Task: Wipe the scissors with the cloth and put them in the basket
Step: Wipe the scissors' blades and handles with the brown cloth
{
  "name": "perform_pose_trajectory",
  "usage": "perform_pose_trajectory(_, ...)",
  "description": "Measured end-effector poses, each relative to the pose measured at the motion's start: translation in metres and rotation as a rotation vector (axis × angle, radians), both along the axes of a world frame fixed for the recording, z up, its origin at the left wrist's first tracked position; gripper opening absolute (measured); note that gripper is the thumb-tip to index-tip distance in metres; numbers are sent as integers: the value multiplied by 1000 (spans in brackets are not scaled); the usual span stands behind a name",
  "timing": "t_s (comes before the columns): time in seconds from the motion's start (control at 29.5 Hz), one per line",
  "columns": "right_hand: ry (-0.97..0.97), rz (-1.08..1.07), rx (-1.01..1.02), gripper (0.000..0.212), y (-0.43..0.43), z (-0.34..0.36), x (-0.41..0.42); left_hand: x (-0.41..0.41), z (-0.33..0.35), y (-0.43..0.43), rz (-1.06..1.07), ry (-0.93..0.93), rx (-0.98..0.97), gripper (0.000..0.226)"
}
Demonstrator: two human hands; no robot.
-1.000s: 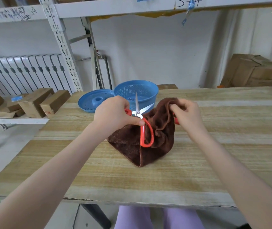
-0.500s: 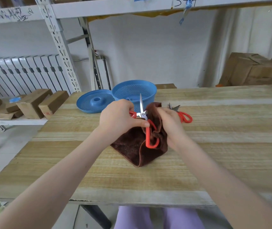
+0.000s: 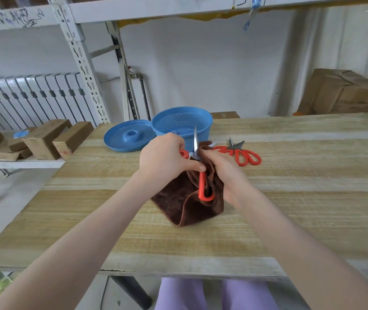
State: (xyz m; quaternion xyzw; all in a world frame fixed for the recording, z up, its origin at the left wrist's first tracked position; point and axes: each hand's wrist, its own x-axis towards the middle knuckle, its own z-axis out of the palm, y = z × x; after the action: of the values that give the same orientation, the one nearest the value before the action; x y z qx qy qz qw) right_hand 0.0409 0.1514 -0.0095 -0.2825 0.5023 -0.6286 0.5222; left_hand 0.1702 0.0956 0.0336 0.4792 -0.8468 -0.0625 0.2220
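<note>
- Scissors (image 3: 201,183): red-handled, held upright above the worktop (image 3: 290,198), blades parted, just before the basket (image 3: 204,130).
- Grip: left hand (image 3: 165,156) clasps one handle; right hand (image 3: 223,168) pinches the brown cloth (image 3: 178,200) against a blade.
- Handling, as judged: light, stiff, sharp-edged, so hold by the handles and touch the blades only through cloth.
- Second pair (image 3: 243,154): lying on the worktop nearby.
</note>
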Motion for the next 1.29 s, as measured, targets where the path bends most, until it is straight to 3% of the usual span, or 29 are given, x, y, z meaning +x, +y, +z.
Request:
perform_pose_trajectory(0.27,-84,-122,48,12,-2,5,4,-1,0,1,0,0,18,64)
perform_pose_trajectory(0.37,-70,-62,55,26,-1,0,3,5,-5,0,24,-29,31,66)
perform_pose_trajectory(0.54,475,3,197,35,4,0,-21,18,-6,-6,42,6,53,67)
perform_pose_trajectory(0.64,506,103,102,38,19,0,-33,16,-5,-7,47,9,60,63)
perform_pose_trajectory(0.71,640,198,50,29,29,0,-36,14,-5,-7,50,0,64,62)
perform_pose_trajectory(0.81,867,147,115,9,32,-1,-49,13,-3,-7,38,-6,76,62)
perform_pose_trajectory(0.92,986,41,98,28,33,7,-66,14,2,-5,33,-12,67,64)
perform_pose_trajectory(1.02,959,-13,-70,47,35,22,-75,12,10,-3,26,1,53,67)
perform_pose_trajectory(1.12,773,132,-158,53,37,42,-88,6,21,2,8,18,10,69)
perform_pose_trajectory(1.22,677,241,-23,42,28,53,-101,2,29,3,-24,57,-10,71)
perform_pose_trajectory(1.29,841,163,47,27,17,55,-108,-2,35,4,-46,74,-36,71)
